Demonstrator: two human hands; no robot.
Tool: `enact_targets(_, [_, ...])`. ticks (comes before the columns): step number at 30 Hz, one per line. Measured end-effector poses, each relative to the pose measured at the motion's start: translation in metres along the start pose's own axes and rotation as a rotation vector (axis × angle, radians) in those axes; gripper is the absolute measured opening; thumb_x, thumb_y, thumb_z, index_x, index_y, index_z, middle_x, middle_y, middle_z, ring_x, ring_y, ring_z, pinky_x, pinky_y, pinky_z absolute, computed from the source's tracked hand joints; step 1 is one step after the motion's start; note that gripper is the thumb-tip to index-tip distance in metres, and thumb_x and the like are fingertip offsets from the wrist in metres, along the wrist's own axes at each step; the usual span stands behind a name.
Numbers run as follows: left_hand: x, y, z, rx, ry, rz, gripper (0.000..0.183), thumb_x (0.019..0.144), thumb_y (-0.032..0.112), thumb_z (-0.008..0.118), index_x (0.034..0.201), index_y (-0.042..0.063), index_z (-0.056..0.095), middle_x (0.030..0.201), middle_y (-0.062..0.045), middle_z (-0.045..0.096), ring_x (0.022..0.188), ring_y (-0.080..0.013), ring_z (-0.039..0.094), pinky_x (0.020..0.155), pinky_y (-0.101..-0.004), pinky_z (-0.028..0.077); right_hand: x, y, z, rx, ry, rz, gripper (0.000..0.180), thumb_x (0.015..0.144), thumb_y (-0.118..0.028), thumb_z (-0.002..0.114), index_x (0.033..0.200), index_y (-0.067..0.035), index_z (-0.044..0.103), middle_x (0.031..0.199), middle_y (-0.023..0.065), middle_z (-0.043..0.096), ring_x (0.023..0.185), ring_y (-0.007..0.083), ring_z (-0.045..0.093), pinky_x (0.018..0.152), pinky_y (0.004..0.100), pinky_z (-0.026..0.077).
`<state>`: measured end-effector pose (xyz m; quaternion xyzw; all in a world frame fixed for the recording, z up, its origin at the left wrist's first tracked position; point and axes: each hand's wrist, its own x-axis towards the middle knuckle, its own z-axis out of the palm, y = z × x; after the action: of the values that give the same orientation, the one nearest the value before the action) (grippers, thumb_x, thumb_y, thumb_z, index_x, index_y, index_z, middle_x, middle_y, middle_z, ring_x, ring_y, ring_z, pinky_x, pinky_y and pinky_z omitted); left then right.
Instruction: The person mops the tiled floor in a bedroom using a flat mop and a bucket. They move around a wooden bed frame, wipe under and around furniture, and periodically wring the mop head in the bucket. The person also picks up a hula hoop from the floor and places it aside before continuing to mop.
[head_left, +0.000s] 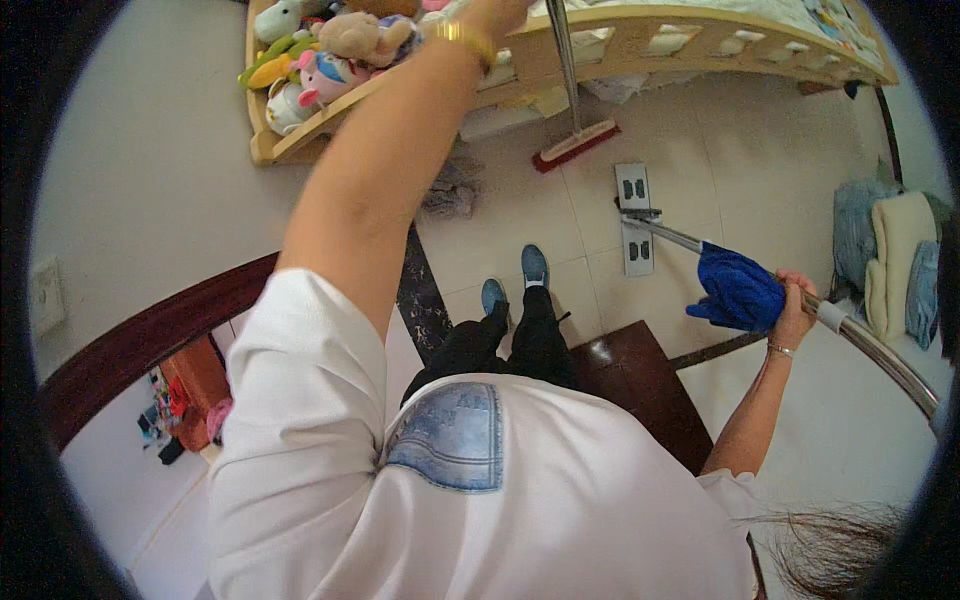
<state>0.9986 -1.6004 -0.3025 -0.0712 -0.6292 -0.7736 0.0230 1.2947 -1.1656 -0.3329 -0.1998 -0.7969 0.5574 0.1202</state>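
Note:
My right hand (796, 304) is closed around the metal pole of a flat mop (679, 237), with a blue cloth (735, 289) bunched beside the fingers on that pole. The mop's grey plate (639, 259) lies on the tiled floor without a pad on it. My left hand (504, 13) reaches to the top edge of the picture, beside the metal handle of a broom (566, 67). Its fingers are cut off, so I cannot tell whether they grip the handle. The broom's red-bristled head (577, 148) rests on the floor by a wooden bed.
Plush toys (352, 37) fill the left end of the slatted wooden bed (690, 56). A grey, crumpled heap (452, 187) lies on the floor below. Behind my feet is a dark brown step or board (637, 375). Folded bedding or cushions (896, 262) stand at the right wall.

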Motion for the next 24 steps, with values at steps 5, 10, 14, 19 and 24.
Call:
enact_targets(5, [-0.169,0.041,-0.062,0.242,0.127,0.063,0.018,0.085,0.019,0.055,0.088,0.001,0.056,0.072,-0.004,0.052,0.063,-0.0109,0.046,0.06,-0.022,0.038,0.013,-0.006,-0.003,-0.049,-0.006,0.014,0.006,0.078,-0.004,0.055,0.08,0.001,0.058,0.08,0.0091,0.061,0.074,0.0159,0.057,0.072,0.0283,0.046])
enact_targets(10, [-0.335,0.17,-0.12,-0.065,0.303,0.095,0.02,0.085,0.01,0.05,0.068,0.009,0.039,0.06,-0.001,0.038,0.06,-0.014,0.04,0.072,-0.0353,0.039,0.025,-0.008,-0.008,-0.088,-0.046,0.036,0.01,0.076,-0.008,0.056,0.077,0.0,0.061,0.076,0.0074,0.06,0.074,0.0156,0.056,0.071,0.0286,0.045])
enact_targets(14, [-0.442,0.246,-0.141,0.011,0.568,0.156,0.023,0.084,0.01,0.047,0.063,0.01,0.035,0.054,0.0,0.032,0.054,-0.0125,0.032,0.062,-0.0323,0.033,0.023,-0.033,0.01,-0.02,-0.025,0.094,0.014,0.078,-0.012,0.055,0.075,-0.001,0.062,0.079,0.0071,0.061,0.073,0.0172,0.056,0.071,0.0295,0.044])
enact_targets(19, [-0.569,0.296,-0.167,0.114,1.006,0.215,0.026,0.083,0.01,0.047,0.061,0.01,0.034,0.053,0.0,0.03,0.052,-0.0123,0.03,0.06,-0.0313,0.032,0.022,-0.035,0.018,-0.059,-0.12,-0.057,0.014,0.077,-0.013,0.057,0.072,-0.001,0.062,0.078,0.0071,0.061,0.072,0.0173,0.056,0.07,0.0311,0.045])
enact_targets(24, [-0.652,0.331,-0.227,0.118,1.519,0.375,0.02,0.079,0.006,0.057,0.063,0.011,0.045,0.055,0.003,0.03,0.052,-0.0101,0.029,0.062,-0.0286,0.036,-0.003,-0.059,0.065,-0.036,-0.093,-0.012,0.005,0.073,-0.006,0.06,0.068,-0.003,0.06,0.073,0.0055,0.061,0.069,0.0153,0.056,0.068,0.0303,0.046])
